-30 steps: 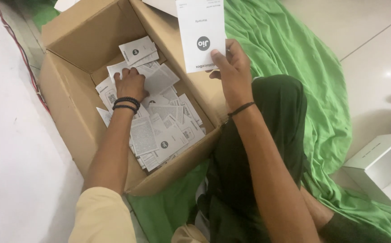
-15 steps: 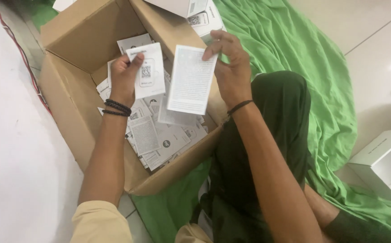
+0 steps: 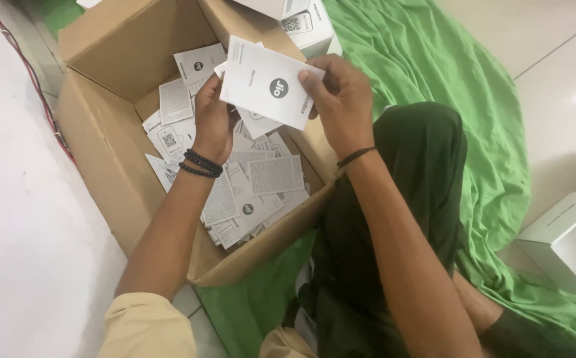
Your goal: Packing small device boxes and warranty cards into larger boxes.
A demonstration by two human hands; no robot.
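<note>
Both my hands hold a small stack of white leaflets (image 3: 266,89) above an open cardboard box (image 3: 109,172). My left hand (image 3: 212,119), with dark bead bracelets at the wrist, grips the stack's left edge from below. My right hand (image 3: 339,99), with a thin dark wristband, pinches the right edge with thumb on top. The top leaflet shows a round black logo. Inside the box lie several loose white leaflets (image 3: 261,182), some face down with fine print.
A green cloth (image 3: 473,99) covers the floor on the right, under my dark-trousered leg (image 3: 414,172). White boxes stand at the top (image 3: 308,23) and at the right edge (image 3: 569,232). A red cord (image 3: 33,83) runs along the white wall on the left.
My left hand came up out of the box with a leaflet and joined it to the one in my right hand. Both hands now hold the stack together.
</note>
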